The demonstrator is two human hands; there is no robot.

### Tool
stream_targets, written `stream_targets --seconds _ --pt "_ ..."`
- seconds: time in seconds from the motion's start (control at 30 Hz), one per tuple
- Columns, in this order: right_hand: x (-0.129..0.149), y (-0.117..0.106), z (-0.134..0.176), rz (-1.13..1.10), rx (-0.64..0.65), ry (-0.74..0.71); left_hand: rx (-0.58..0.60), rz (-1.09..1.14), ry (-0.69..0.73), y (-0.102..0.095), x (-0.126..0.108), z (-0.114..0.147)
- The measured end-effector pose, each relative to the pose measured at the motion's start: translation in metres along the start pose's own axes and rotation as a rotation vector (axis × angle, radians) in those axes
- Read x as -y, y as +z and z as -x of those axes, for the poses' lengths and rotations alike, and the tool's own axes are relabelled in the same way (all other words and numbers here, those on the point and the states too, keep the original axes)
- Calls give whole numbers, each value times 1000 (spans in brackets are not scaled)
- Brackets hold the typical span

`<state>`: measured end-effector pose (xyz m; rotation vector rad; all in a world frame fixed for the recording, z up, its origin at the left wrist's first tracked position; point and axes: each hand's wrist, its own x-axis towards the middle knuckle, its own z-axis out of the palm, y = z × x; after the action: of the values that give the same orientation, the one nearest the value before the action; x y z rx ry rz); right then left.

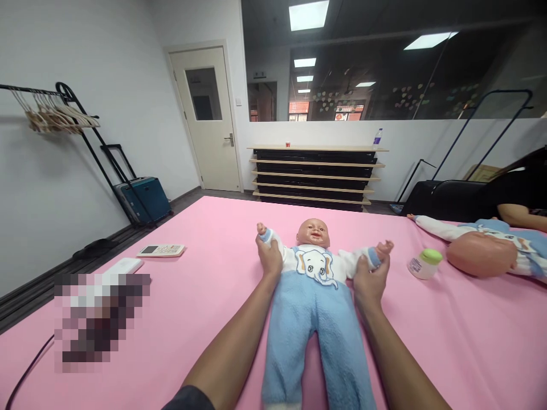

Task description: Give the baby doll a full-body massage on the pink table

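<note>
A baby doll (317, 302) in a white and blue outfit with an elephant on its chest lies face up on the pink-covered table (192, 319), head away from me. My left hand (270, 256) is closed around the doll's sleeved arm on the left, just below its small hand. Around the sleeved arm on the right, near the cuff, my right hand (371, 279) is closed too. Both doll arms are spread out to the sides. A small jar with a green lid (425, 263) stands to the right of my right hand.
A second doll (482, 253) lies at the right edge, near another person's arm (523, 216). On the left are a remote control (161, 250), a white box-like object (122, 267) and a blurred-out patch with a cable. Stacked folded tables (316, 171) and a suitcase (144, 199) stand behind.
</note>
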<state>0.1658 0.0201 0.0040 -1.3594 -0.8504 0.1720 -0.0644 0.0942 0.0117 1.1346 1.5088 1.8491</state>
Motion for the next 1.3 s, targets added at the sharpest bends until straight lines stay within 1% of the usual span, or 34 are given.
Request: stream_targets --seconds 0.07,0.17,0.2,0.27,0.4,0.5,0.6,0.67,0.77,0.83,0.9,0.97,1.07,1.1,1.17,1.2,1.23,1.3 --pt "14 6 7 -37 87 -83 131 -25 134 3 -9 9" --pt "23 13 15 -74 317 -305 374 -115 381 5 -18 22" --pt "22 15 17 -43 387 -372 432 -135 435 6 -19 24" --pt "19 16 18 44 484 -470 530 -174 514 6 -19 27" --pt "13 16 17 247 582 -632 658 -295 598 6 -17 25" --pt "13 16 17 350 618 -665 684 -337 590 5 -18 25" --pt "15 16 17 378 635 -676 699 -253 548 6 -20 26" --pt "16 16 17 353 634 -685 681 -178 500 6 -21 28" --pt "16 16 16 290 604 -684 611 -176 469 4 -22 29" --pt "13 16 16 241 527 -632 527 -159 434 3 -20 28" --pt "10 16 17 206 449 -515 419 -105 356 2 -16 26" --pt "7 13 17 175 333 -315 297 -61 232 1 -13 22" --pt "0 6 12 186 80 48 82 -22 7 -1 -6 13" --pt "-4 3 9 199 -9 134 22 -17 -53 -1 -3 10" --pt "-15 -3 2 207 -139 220 -57 -16 -134 -3 4 4" --pt "-21 -5 -1 194 -169 233 -74 -19 -156 -4 7 2" --pt "-27 -8 -4 174 -175 240 -85 -19 -172 -4 10 0" --pt "-36 -11 -6 134 -137 232 -90 -14 -168 -5 13 -2"
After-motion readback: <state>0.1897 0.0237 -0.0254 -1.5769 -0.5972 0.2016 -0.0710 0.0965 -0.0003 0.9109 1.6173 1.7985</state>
